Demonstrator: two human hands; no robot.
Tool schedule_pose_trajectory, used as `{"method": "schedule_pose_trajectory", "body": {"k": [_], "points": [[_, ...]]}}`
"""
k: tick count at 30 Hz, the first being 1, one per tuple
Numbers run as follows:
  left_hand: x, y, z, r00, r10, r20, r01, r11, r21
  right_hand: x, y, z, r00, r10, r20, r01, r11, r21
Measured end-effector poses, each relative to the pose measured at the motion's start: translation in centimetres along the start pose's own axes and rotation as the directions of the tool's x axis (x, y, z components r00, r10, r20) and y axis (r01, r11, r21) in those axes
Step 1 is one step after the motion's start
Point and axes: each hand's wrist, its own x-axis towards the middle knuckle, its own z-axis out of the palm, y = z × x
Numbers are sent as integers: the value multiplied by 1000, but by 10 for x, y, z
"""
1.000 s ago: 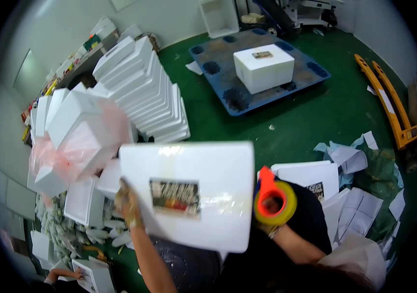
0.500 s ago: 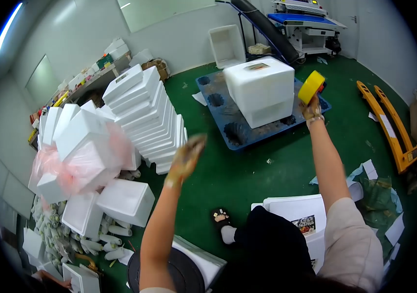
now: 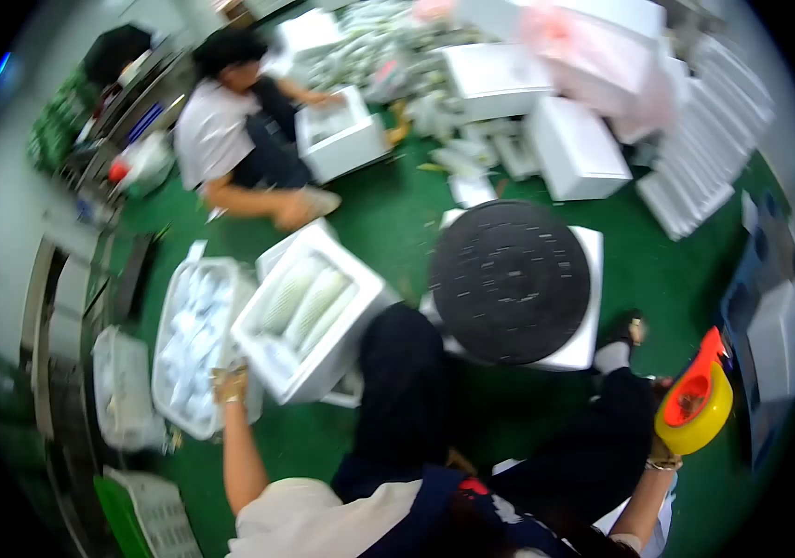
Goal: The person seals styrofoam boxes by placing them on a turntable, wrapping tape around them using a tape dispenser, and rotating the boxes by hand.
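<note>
My left hand [image 3: 230, 385], in a stained glove, is at the near left edge of an open white foam box [image 3: 323, 358] and appears closed on its side; blur softens the fingers. Inside that box lie several pale, net-wrapped long items [image 3: 309, 302]. On the far right, my right hand [image 3: 663, 451] grips a red tape dispenser [image 3: 706, 358] carrying a wide yellow roll of tape [image 3: 709, 423]. Between my arms, a round black turntable-like disc [image 3: 511, 282] rests on a white foam piece [image 3: 587, 307].
A seated person [image 3: 216, 130] has a hand in another foam box [image 3: 346, 153]. A tub of bluish-white packs [image 3: 197, 349] stands left, near a green-and-white crate [image 3: 151, 511]. Foam boxes [image 3: 579, 149], stacked lids [image 3: 709, 139] and a blue pallet [image 3: 758, 335] lie beyond.
My view has swung left, bringing the seated person and the filled box into sight. My left hand has moved to that box; my right hand still holds the tape dispenser.
</note>
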Motion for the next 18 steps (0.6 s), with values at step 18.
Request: {"method": "schedule_pose_trajectory", "body": {"k": [18], "points": [[2, 251, -3, 713, 690, 121, -275, 435, -857, 259, 509, 214, 943, 303, -140, -164, 56, -985]]}}
